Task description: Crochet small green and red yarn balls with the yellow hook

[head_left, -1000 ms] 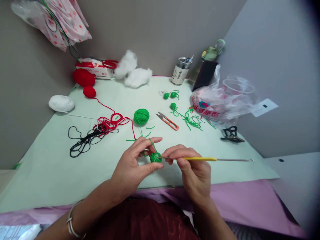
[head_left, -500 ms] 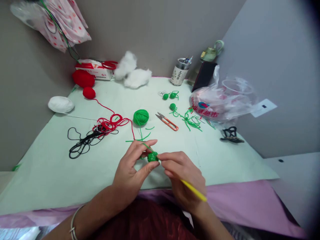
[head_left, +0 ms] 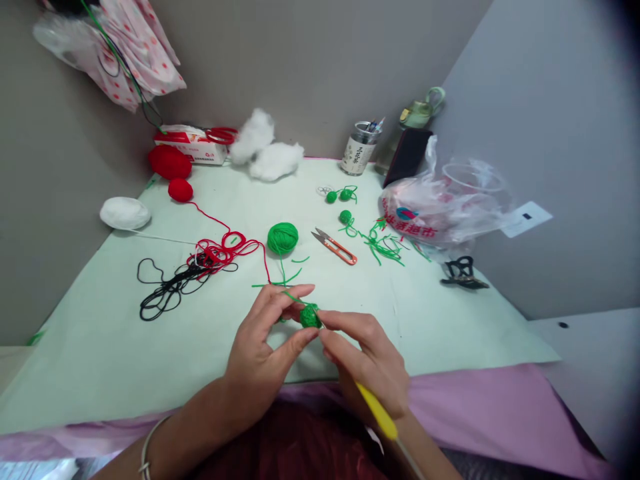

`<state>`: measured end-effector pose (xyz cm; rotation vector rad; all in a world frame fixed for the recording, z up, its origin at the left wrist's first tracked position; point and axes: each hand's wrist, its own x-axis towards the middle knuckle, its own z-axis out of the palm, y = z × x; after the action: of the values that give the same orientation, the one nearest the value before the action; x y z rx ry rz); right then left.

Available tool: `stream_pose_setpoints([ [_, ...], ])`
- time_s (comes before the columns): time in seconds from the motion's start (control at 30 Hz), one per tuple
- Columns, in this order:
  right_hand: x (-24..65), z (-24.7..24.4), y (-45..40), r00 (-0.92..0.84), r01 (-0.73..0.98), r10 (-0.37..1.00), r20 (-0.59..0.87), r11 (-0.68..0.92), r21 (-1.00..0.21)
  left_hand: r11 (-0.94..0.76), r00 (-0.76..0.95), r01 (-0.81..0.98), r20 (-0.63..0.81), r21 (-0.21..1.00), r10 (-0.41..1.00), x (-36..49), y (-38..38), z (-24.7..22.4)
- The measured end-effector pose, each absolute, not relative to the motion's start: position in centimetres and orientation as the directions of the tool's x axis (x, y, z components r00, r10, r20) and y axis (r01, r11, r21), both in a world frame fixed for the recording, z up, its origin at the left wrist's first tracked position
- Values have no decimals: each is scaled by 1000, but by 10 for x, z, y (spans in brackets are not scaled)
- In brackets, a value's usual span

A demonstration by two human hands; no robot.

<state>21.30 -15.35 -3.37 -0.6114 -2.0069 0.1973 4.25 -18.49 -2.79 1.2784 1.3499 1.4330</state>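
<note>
Green crochet piece (head_left: 310, 315) is pinched by the left hand (head_left: 265, 347) near the desk (head_left: 100, 347) edge; yellow crochet hook (head_left: 377, 413) is gripped by the right hand (head_left: 367, 363), tip at the piece

bare mat left of hand (head_left: 260, 353), green yarn ball (head_left: 283, 238), scissors (head_left: 334, 245) ahead

A pale green table (head_left: 100, 347) sat in a corner between a taupe back wall (head_left: 310, 60) and a grey right wall (head_left: 550, 100), under even light, with a lilac cloth (head_left: 475, 407) along its near edge.
</note>
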Motion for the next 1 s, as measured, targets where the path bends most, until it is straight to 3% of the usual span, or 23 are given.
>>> stream_pose_setpoints([
  [0.1, 214, -36, -153, -278, 129, 616, 737, 784, -607, -13, -151, -85, 0, 996, 989, 42, -185, -26],
  [0.17, 214, -36, -153, -242, 51, 670, 701, 731, -681, 55, -99, -193, -75, 980, 992, 41, -183, -26],
  [0.27, 215, -35, -153, -237, 23, 692, 682, 706, -708, 82, -40, -222, -94, 972, 995, 40, -180, -26],
  [0.4, 218, -36, -153, -258, 45, 696, 670, 701, -712, 41, -85, -84, -48, 996, 995, 40, -180, -25],
  [0.6, 219, -41, -157, -354, 305, 555, 753, 829, -468, 18, -166, -76, -31, 997, 986, 46, -185, -24],
  [0.7, 218, -41, -160, -372, 415, 456, 809, 861, -295, 81, -175, -237, -125, 968, 977, 49, -186, -25],
  [0.8, 217, -40, -162, -431, 459, 387, 815, 872, -171, 204, -64, -468, -264, 860, 962, 51, -184, -22],
  [0.9, 216, -41, -161, -360, 384, 468, 807, 863, -329, 357, 141, -631, -350, 689, 926, 49, -182, -20],
  [1.0, 215, -43, -156, -226, 201, 635, 739, 772, -602, 439, 289, -670, -333, 599, 897, 45, -179, -22],
])
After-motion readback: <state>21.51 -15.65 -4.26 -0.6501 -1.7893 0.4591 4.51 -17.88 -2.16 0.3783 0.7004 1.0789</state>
